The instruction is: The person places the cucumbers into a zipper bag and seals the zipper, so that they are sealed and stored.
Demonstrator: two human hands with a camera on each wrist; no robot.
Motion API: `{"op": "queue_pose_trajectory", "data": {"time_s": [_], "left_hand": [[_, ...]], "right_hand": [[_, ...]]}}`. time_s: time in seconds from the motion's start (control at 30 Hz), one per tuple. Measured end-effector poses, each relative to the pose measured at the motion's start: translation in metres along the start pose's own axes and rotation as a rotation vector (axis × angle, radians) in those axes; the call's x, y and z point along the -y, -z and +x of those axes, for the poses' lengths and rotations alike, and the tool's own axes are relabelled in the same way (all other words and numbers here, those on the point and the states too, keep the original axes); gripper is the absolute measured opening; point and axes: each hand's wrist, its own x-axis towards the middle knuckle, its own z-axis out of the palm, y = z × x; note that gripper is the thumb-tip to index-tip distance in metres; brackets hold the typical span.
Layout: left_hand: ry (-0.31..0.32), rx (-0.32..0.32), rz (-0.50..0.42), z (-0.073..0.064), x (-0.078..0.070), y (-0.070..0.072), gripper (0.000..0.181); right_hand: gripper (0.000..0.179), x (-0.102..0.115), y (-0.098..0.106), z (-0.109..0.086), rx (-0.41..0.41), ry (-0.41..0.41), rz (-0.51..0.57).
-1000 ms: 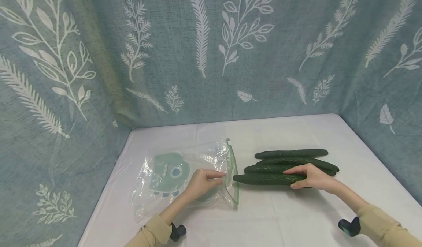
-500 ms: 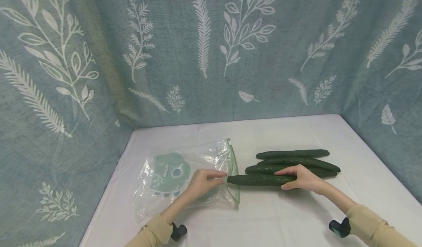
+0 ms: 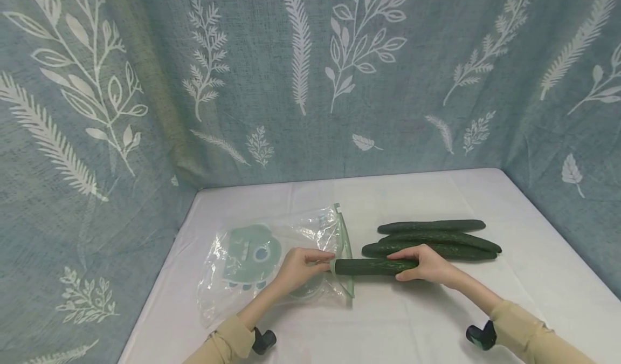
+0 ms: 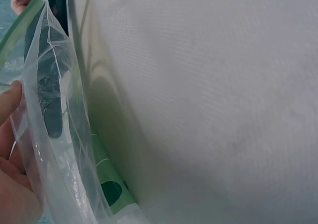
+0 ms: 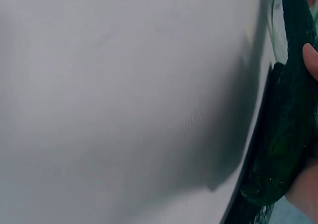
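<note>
A clear zip bag with a green slider edge and a green cartoon print lies on the left. My left hand pinches the near layer of its mouth and holds it apart. In my right hand is a cucumber, gripped between thumb and fingers with its tip pointing left into the bag mouth. Through the clear plastic in the left wrist view, the dark front end of the cucumber shows inside. The right wrist view has the cucumber's rear end sticking out below the palm.
Three more cucumbers lie side by side behind my right hand. A white cloth covers the table. Blue-green curtains with white leaf prints stand along the back and both sides.
My right hand has moved left with the cucumber, away from the other cucumbers, and its tip has passed into the bag mouth. The left hand stays at the bag's edge.
</note>
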Motion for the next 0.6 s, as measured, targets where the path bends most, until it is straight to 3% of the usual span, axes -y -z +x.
{"op": "queue_pose_trajectory", "data": {"time_s": [0.6], "left_hand": [[0.011,-0.002,-0.01,-0.001,-0.002,0.0,0.025]], "right_hand": [[0.044,0.017,-0.04,0.029,-0.038,0.019,-0.02]]}}
